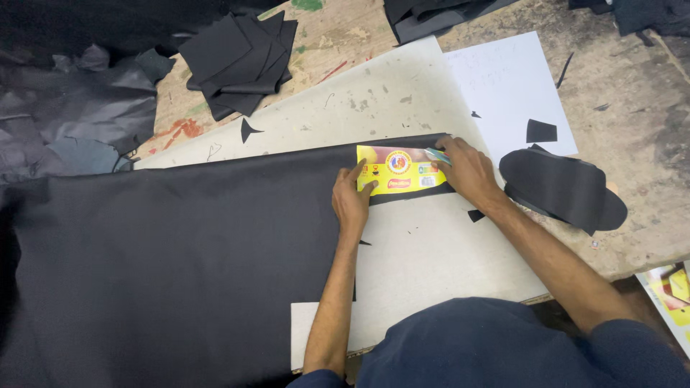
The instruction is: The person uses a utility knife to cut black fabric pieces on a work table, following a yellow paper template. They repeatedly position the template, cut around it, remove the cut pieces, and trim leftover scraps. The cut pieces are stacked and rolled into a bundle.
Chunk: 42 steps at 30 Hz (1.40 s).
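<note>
A large black sheet of material (180, 251) lies over a grey cardboard board (431, 251) on the worktable. On the sheet's upper right strip rests a yellow printed card (399, 171). My left hand (352, 197) presses the card's left end with spread fingers. At the card's right end my right hand (467, 169) is closed on a small light-blue tool (437, 154) whose tip touches the card's edge.
Oval black cut pieces (564, 188) are stacked to the right. A pile of black cut squares (241, 61) sits at the back. White paper (510, 90) lies behind the right hand. Crumpled dark material (68, 115) fills the far left. Small black offcuts dot the boards.
</note>
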{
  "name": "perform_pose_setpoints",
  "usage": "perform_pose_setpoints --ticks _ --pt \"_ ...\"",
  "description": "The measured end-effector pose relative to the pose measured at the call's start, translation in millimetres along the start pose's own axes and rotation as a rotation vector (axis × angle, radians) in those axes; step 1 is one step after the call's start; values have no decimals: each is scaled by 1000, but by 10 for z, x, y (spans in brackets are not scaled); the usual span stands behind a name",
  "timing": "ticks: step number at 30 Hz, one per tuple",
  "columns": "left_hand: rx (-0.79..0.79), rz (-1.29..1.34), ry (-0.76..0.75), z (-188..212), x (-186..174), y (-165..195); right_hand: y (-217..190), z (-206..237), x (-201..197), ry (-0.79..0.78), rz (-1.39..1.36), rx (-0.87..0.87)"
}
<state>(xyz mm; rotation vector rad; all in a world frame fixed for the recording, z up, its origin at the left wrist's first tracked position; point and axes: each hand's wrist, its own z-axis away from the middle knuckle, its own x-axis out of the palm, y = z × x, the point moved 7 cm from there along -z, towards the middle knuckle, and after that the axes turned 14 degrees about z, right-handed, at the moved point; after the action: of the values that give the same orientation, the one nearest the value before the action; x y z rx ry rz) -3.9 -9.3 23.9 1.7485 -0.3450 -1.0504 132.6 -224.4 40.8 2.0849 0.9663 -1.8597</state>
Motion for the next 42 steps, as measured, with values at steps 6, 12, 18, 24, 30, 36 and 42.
perform_pose_setpoints --ticks 6,12,18,24,30,36,42 --pt "179 -48 59 -11 -18 94 12 305 131 -41 278 -83" --pt "-9 31 38 -48 31 -48 -34 800 257 -154 235 26" --pt "0 26 73 -33 44 -4 -50 820 203 -99 186 45" --pt "-28 51 45 -45 62 -22 34 799 210 -44 94 74" --pt "214 -325 83 -23 141 81 -10 763 261 -162 287 25" --pt "430 -981 -21 125 742 221 17 506 39 -285 253 -51" --pt "240 -1026 -111 184 960 243 214 -66 -396 50 27 -36"
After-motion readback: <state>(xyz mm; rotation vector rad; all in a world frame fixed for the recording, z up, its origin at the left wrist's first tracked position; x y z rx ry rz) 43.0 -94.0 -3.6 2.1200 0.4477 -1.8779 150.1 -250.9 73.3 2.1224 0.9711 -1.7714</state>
